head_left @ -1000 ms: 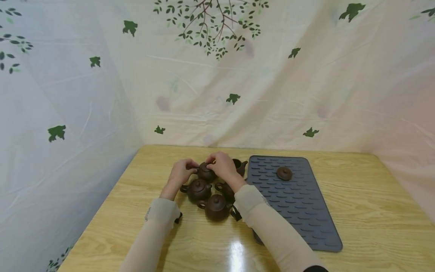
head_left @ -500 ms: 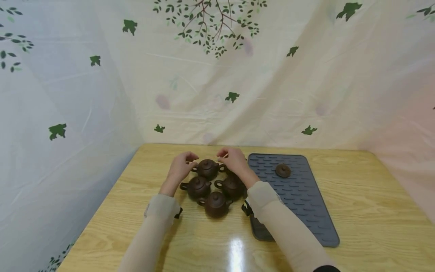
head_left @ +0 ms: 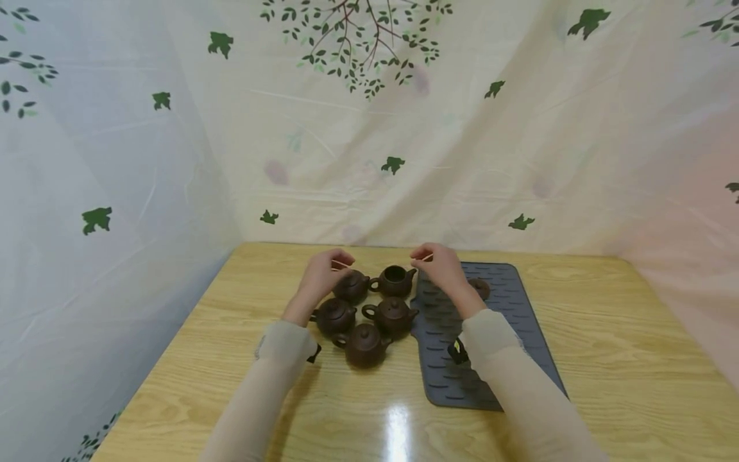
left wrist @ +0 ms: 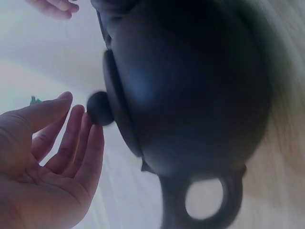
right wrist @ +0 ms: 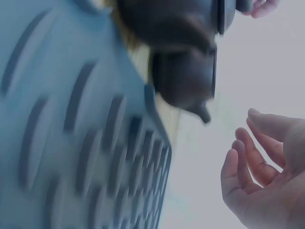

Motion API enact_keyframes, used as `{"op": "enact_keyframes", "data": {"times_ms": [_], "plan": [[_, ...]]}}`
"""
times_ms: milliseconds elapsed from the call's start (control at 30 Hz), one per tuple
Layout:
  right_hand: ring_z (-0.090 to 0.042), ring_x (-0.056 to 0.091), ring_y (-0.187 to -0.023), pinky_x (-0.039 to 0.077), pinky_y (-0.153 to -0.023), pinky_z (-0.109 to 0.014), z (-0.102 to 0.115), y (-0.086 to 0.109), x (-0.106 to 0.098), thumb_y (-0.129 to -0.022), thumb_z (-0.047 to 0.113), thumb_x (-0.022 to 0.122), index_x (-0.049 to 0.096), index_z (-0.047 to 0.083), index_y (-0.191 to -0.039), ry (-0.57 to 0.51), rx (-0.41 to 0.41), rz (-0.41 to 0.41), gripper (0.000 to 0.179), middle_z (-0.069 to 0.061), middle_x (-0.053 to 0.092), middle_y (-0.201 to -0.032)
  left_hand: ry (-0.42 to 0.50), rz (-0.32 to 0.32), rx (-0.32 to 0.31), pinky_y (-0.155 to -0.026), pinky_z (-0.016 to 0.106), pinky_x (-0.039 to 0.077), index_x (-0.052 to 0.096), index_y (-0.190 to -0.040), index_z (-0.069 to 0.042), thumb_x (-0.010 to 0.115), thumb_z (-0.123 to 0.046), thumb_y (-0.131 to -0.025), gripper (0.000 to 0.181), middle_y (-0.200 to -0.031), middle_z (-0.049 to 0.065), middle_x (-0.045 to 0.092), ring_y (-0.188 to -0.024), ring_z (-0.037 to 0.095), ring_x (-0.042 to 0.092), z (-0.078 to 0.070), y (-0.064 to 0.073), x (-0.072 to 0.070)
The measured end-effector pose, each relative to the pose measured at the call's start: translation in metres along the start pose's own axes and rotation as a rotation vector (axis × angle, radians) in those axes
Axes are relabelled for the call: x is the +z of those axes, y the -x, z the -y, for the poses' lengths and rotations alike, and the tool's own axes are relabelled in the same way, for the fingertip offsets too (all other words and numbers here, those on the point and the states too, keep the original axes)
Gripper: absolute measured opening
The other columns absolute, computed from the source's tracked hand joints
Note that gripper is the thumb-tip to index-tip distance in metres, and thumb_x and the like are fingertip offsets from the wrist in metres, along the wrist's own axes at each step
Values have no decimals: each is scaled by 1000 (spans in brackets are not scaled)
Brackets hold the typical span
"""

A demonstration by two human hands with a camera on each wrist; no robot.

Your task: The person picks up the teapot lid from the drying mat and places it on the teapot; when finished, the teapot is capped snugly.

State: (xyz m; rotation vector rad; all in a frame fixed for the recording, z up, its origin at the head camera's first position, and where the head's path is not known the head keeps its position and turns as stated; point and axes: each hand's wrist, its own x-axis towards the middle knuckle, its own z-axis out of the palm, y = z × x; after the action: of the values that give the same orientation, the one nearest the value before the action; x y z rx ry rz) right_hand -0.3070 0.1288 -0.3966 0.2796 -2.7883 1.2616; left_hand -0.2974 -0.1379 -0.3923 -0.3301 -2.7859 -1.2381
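Note:
Several dark brown teapots stand close together on the table. My left hand (head_left: 320, 277) hovers by the back-left lidded teapot (head_left: 359, 289), fingers loosely bent and holding nothing. In the left wrist view a lidded teapot (left wrist: 190, 95) looms large, its lid knob (left wrist: 100, 109) overlapping my fingertips. My right hand (head_left: 441, 268) is raised over the far left part of the grey mat (head_left: 462, 391), also holding nothing, its fingers (right wrist: 243, 162) relaxed. Left of it stands a lidless teapot (head_left: 395, 282) with its dark mouth showing. A round brown lid (head_left: 482, 288) lies on the mat, partly hidden by my right wrist.
Nearer to me are more lidded teapots: one at the left (head_left: 333, 317), one at the right (head_left: 394, 317) and one in front (head_left: 365, 346). The ridged mat borders the group on its right. A hanging cloth (head_left: 323, 160) rises behind the wooden table (head_left: 231, 378).
My right hand has left the back-left teapot and moved right, past the lidless teapot to over the mat. My left hand has let go of that teapot and shifted slightly right above it.

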Motion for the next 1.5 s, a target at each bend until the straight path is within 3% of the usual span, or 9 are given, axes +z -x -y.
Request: {"op": "enact_keyframes", "data": {"times_ms": [200, 400, 667, 867, 1033, 1333, 1500], "plan": [[-33, 65, -106, 55, -85, -48, -21, 7, -19, -98, 21, 64, 69, 5, -115, 12, 27, -38, 24, -16, 69, -119, 24, 29, 13, -86, 40, 59, 69, -111, -3, 72, -9, -91, 21, -113, 13, 72, -103, 30, 71, -9, -4, 8], [-37, 64, -111, 54, -88, -50, -42, 13, -33, -99, 21, 63, 69, 4, -116, 53, 72, -70, 25, -18, 69, -118, 37, 75, 27, -87, 38, 59, 70, -111, -4, 71, -10, -91, 20, -112, 13, 73, -103, 30, 71, -10, -8, 19], [-37, 65, -104, 53, -86, -50, -66, 23, -50, -98, 20, 64, 70, 3, -112, 106, 117, -119, 23, -20, 70, -114, 52, 119, 27, -88, 37, 58, 69, -109, -4, 71, -8, -92, 18, -111, 13, 73, -104, 29, 71, -9, -11, 29], [-36, 64, -102, 53, -78, -42, -78, 30, -59, -98, 20, 64, 70, 1, -112, 99, 153, -120, 24, -22, 69, -115, 14, 152, 33, -88, 37, 57, 71, -109, -4, 70, -8, -92, 17, -109, 13, 74, -103, 27, 71, -8, -14, 33], [-39, 65, -104, 53, -83, -45, -86, 33, -62, -96, 17, 66, 70, -2, -110, 110, 157, -132, 24, -24, 70, -114, -13, 156, 21, -89, 37, 57, 73, -108, -6, 70, -9, -93, 16, -109, 11, 75, -101, 25, 70, -7, -15, 34], [-40, 65, -105, 56, -81, -46, -94, 39, -62, -95, 17, 68, 69, -3, -117, 104, 214, -12, 30, -26, 68, -119, -44, 157, 7, -90, 38, 56, 75, -105, -7, 70, -9, -92, 14, -106, 10, 76, -99, 24, 71, -7, -18, 29], [-41, 65, -106, 56, -80, -46, -95, 39, -63, -94, 16, 69, 69, -2, -115, 102, 235, 1, 27, -26, 68, -117, -60, 167, 10, -90, 39, 56, 75, -105, -8, 70, -9, -93, 13, -106, 10, 76, -100, 24, 71, -7, -20, 27]]}}
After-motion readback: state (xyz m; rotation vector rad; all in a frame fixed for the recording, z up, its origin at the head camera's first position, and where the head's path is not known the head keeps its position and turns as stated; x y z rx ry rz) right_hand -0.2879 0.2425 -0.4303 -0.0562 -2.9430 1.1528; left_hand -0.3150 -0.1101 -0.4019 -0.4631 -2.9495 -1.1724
